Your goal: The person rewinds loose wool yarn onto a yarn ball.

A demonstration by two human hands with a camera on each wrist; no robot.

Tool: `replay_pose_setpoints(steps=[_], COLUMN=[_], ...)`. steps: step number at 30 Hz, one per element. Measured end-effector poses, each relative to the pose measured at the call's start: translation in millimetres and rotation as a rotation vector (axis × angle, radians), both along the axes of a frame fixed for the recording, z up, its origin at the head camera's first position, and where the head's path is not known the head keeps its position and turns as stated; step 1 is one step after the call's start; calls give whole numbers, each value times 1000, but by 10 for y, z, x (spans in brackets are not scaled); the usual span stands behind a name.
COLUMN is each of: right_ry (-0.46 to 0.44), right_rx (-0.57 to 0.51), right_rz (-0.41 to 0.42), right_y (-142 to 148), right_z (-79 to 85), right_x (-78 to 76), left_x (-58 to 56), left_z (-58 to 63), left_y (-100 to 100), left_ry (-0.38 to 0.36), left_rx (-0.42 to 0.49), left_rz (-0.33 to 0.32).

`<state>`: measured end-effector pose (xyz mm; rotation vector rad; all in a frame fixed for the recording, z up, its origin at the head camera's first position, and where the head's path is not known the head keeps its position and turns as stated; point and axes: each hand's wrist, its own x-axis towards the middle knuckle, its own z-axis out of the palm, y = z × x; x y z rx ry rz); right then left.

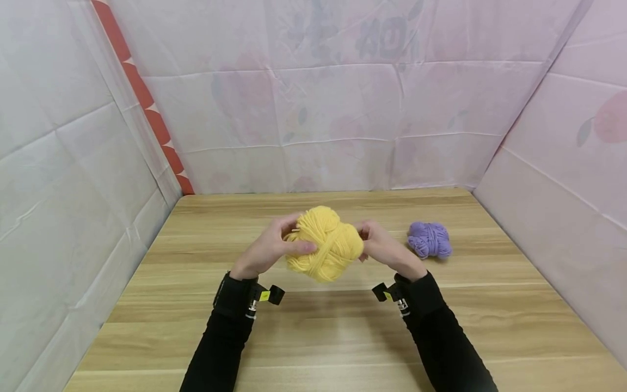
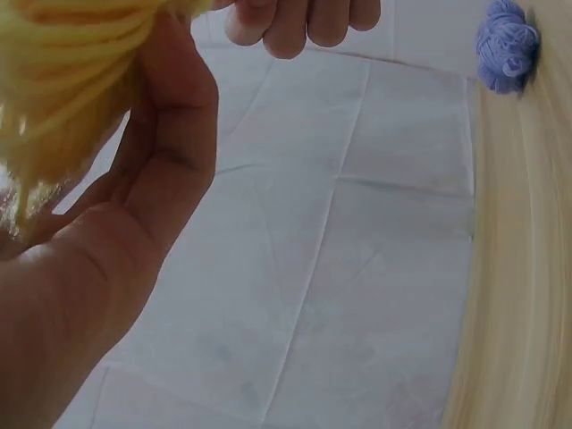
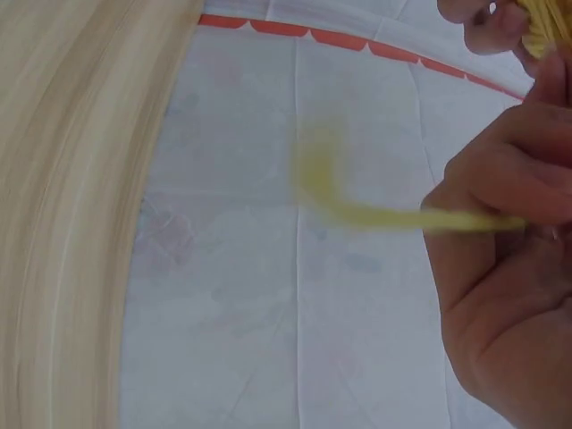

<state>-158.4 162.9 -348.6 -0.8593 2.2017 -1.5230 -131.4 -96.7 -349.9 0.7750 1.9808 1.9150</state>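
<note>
A thick skein of yellow yarn (image 1: 329,247) is held up over the table. My left hand (image 1: 268,246) grips its left side, thumb across the front and the other fingers behind it. At the skein's right edge, my right hand (image 1: 387,247) has its fingers curled. A loose yellow strand (image 3: 393,217), blurred at its free end, sticks out from those curled fingers in the right wrist view. Part of the right hand's fingertips is hidden behind the skein in the head view.
A smaller skein of purple yarn (image 1: 429,240) lies on the wooden table (image 1: 313,337), to the right of my right hand. Pale printed sheets (image 1: 333,109) wall in the back and both sides. A red scalloped strip (image 1: 142,92) runs down the back left corner.
</note>
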Motion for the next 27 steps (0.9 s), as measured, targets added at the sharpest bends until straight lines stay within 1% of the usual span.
replay_pose_setpoints(steps=[4,6,13,18,20,22,27], right_ry=[-35,-26,25,-18,-28,-20,36], right_rx=[-10,-21,-33,-57,-76,-93,-114], right_rz=[-45,-72,-152,-184,-195,-204,-226], right_y=[19,25,26,23,20,20,19], right_z=[9,8,-2,19,41,62,91], right_x=[-7,-6,-11,10,27,42,72], left_x=[6,7,8,-12,-19,-24,-33], left_z=[4,6,8,-8,-15,-21,-35], left_y=[5,11,20,20,22,24,40], left_ry=[-28,-36,31,61,74,90,134], left_rx=[-43,-53,-127,-172,-193,-217,-255], left_rz=[3,2,20,36,53,79,168])
